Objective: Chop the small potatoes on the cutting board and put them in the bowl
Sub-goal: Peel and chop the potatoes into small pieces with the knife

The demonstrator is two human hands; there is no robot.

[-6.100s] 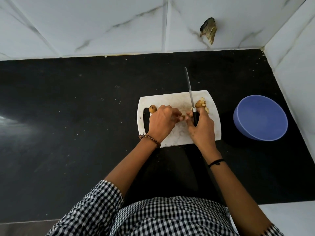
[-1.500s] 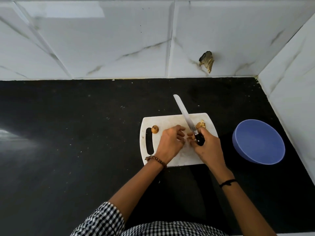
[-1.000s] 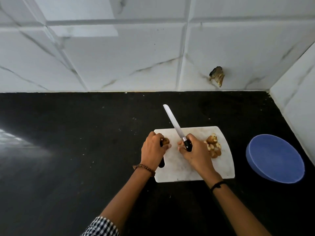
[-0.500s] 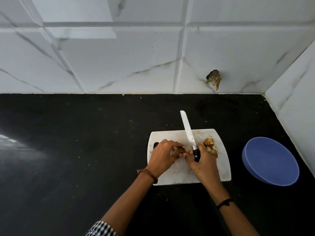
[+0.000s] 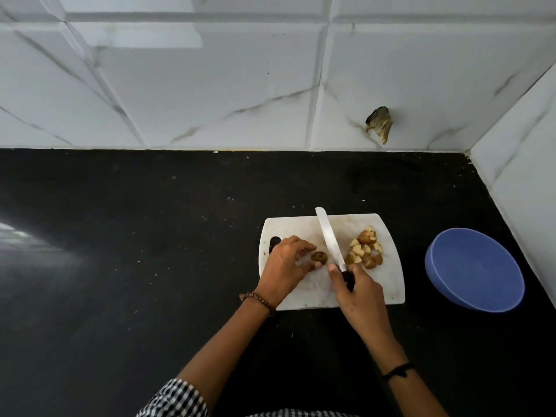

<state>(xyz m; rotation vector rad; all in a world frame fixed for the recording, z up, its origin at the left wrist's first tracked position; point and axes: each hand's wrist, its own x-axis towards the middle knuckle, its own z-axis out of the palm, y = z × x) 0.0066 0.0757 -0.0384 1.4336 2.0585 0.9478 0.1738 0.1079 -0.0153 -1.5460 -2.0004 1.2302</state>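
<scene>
Potato (image 5: 319, 256) now uncovered, left hand (image 5: 282, 266) hold unclear, knife (image 5: 329, 236) handle half-hidden

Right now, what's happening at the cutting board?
A person is chopping small potatoes. The right hand grips the knife, blade over the white cutting board; the left hand pinches a whole potato beside it. Chopped pieces lie piled on the board's right side. No pieces show in the blue bowl.
</scene>
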